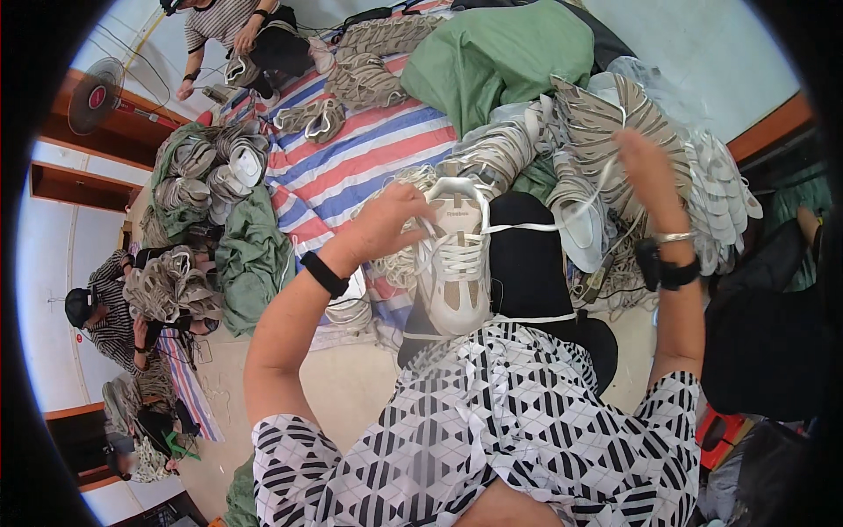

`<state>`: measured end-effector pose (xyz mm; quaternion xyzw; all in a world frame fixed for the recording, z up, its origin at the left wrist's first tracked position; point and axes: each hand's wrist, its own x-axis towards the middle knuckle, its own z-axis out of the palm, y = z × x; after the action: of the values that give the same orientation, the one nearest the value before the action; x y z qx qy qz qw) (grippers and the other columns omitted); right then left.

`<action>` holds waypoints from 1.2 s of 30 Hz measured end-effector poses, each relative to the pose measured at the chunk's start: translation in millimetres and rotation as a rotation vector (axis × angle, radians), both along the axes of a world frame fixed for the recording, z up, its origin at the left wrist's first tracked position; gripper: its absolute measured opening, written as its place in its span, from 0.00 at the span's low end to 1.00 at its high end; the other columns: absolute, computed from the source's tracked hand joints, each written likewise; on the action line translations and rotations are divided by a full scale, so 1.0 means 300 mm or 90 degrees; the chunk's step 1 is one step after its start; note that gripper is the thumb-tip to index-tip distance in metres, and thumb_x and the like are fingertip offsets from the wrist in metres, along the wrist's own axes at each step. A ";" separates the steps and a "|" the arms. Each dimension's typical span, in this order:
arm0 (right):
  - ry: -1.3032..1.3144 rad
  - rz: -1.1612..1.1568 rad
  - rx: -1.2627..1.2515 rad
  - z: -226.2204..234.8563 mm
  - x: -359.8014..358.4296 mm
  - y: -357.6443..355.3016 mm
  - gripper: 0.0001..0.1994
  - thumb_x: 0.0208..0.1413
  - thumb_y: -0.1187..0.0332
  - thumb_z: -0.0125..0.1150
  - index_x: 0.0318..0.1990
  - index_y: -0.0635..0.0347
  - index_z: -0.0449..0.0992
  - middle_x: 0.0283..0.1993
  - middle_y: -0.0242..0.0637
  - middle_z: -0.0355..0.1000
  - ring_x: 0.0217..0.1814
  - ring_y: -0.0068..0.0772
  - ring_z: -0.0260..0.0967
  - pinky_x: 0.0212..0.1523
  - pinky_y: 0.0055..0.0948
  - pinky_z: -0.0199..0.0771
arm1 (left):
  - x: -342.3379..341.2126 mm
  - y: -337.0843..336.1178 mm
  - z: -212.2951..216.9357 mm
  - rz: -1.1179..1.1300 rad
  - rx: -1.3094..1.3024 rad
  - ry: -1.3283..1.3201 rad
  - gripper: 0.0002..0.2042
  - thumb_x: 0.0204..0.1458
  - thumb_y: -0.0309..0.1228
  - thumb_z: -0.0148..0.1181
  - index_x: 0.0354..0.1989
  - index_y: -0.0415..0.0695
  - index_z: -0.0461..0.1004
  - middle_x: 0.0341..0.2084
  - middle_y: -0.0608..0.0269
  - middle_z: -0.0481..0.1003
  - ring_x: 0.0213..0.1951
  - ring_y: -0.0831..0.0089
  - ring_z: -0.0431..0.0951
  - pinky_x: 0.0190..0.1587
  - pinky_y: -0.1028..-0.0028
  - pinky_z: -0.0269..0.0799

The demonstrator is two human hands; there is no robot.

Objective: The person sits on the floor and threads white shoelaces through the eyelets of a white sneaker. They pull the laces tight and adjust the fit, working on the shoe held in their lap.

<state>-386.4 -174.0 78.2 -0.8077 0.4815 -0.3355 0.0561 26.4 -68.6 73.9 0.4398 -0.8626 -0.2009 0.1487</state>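
"Where's the shoe (456, 274)?"

"On the lap, beside the black-clad knee (525, 263), its toe toward the patterned shirt (527, 422). Tan panels, a padded tongue, a smooth, bulbous white toe."

"And the hands?"

"The right hand (648, 171) is raised off to the side, blurred; its fingers look pinched together on the lace (527, 227), a narrow white strip stretched from the shoe. The left hand (386, 224) is by the collar, fingers bent. Whether they grip anything, I can't tell."

"What would worry you?"

"A snag. Past the knee the lace sags in a curve across the pale upper (580, 235), though I can't see whether it touches. A hard sideways pull might also drag one end too long, or tip the shoe if the left hand isn't bracing it."

"And those stringy heaps?"

"The cords (619, 285) on the right are a thin, tangled mass; a trailing end could get mixed in there. Beyond them, the stack (619, 132) is ribbed, curved uppers nested tightly; a wide elbow might knock it."

"Further out?"

"A striped tarp (351, 167), woven-looking and creased, and a slumped green sack (505, 61) in soft folds."
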 end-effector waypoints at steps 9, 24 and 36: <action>-0.065 0.427 0.357 -0.144 0.664 0.201 0.08 0.51 0.67 0.57 0.37 0.57 0.78 0.30 0.41 0.76 0.34 0.41 0.74 0.37 0.36 0.72 | 0.015 0.032 -0.021 0.004 0.070 0.024 0.16 0.37 0.22 0.67 0.36 0.47 0.72 0.39 0.61 0.70 0.46 0.57 0.71 0.47 0.65 0.70; 0.116 0.350 -0.007 -0.170 0.659 0.194 0.07 0.47 0.69 0.57 0.36 0.53 0.72 0.24 0.36 0.73 0.29 0.42 0.76 0.28 0.39 0.73 | 0.023 0.082 -0.098 0.104 0.065 0.188 0.09 0.42 0.26 0.63 0.32 0.42 0.72 0.38 0.55 0.70 0.46 0.56 0.70 0.49 0.66 0.68; -0.527 0.506 1.171 -0.155 0.455 0.351 0.09 0.63 0.63 0.52 0.34 0.58 0.70 0.18 0.22 0.59 0.14 0.12 0.51 0.13 0.15 0.49 | -0.121 0.071 -0.156 0.171 -0.030 0.079 0.06 0.39 0.30 0.66 0.21 0.44 0.74 0.31 0.59 0.70 0.42 0.58 0.68 0.50 0.62 0.59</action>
<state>-250.0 -68.5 31.8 -0.3787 0.1963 -0.0504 0.9031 -9.9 -47.4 27.1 0.5343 -0.7897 -0.1859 0.2373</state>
